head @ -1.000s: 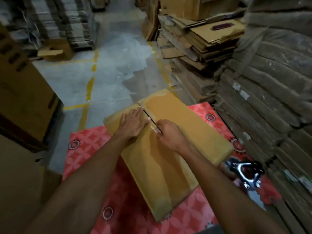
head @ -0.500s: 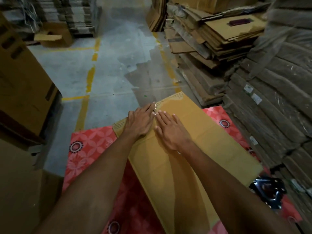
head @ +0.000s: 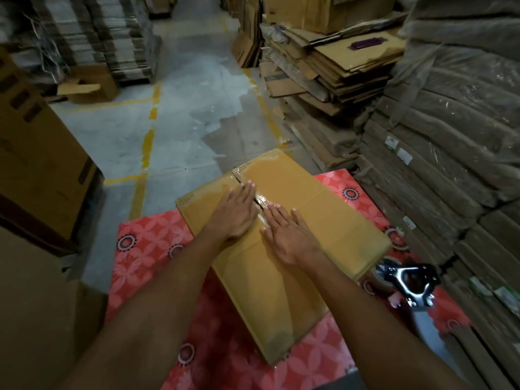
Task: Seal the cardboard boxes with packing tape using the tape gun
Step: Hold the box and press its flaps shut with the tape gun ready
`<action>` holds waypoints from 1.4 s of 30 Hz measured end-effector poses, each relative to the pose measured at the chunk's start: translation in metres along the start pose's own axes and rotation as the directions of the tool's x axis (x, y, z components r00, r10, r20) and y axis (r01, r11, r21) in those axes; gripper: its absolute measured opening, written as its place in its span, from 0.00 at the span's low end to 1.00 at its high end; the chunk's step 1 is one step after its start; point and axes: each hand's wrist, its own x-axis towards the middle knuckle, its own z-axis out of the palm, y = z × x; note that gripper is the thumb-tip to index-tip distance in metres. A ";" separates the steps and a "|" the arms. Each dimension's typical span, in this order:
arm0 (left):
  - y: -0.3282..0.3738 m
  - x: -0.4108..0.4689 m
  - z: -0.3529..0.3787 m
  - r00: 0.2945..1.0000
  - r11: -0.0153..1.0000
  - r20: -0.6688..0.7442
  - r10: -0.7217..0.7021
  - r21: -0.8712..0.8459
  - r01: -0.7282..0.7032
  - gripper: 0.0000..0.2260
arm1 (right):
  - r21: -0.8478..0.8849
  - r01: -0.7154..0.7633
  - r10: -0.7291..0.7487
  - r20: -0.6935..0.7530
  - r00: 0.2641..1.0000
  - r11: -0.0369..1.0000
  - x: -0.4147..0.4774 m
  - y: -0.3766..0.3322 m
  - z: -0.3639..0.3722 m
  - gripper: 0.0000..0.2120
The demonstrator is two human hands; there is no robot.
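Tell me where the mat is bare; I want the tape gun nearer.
Bare mat lies left of the box, up to the brown cartons, and by its near corner between the forearms. Crowded on the right: the tape gun sits in the strip between box and stacked cardboard.

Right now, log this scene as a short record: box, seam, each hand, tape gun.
box: flat cardboard, lying on the red mat
seam: between the hands, shiny tape on it
left hand: flat on the box, fingers straight, left of the seam
right hand: flat on the box, fingers straight, right of the seam
tape gun: on the mat, right of the box, no hand on it
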 end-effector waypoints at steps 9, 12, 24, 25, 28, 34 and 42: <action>0.035 -0.037 0.012 1.000 1.000 0.014 0.003 0.004 -0.004 0.29 | 0.020 0.034 -0.034 0.005 0.999 0.999 -0.070 0.008 -0.003 0.28; 0.038 -0.038 0.010 0.999 0.999 0.025 -0.030 -0.012 0.030 0.29 | -0.003 0.002 -0.002 -0.004 1.000 1.000 -0.115 0.014 -0.003 0.31; 0.102 -0.093 0.019 0.975 0.974 0.009 0.222 -0.054 -0.221 0.26 | -0.006 0.000 -0.001 -0.065 0.998 1.000 -0.136 0.021 0.002 0.34; 0.102 -0.094 0.017 0.975 0.974 0.009 0.222 -0.059 -0.221 0.26 | -0.009 -0.002 0.001 -0.080 0.997 1.000 -0.140 0.021 0.002 0.34; 0.102 -0.094 0.017 0.979 0.977 0.018 0.205 -0.065 -0.203 0.27 | 0.000 -0.045 0.045 -0.138 0.989 0.999 -0.174 0.021 0.011 0.30; 0.108 -0.091 0.017 0.995 0.994 0.045 0.089 -0.069 -0.086 0.32 | 0.490 -0.283 0.399 -0.149 0.905 0.825 -0.241 -0.012 0.045 0.31; 0.118 -0.117 0.015 0.988 0.986 0.101 -0.114 -0.111 0.125 0.38 | 0.858 -0.143 0.516 -0.157 0.842 0.494 -0.217 -0.041 0.044 0.38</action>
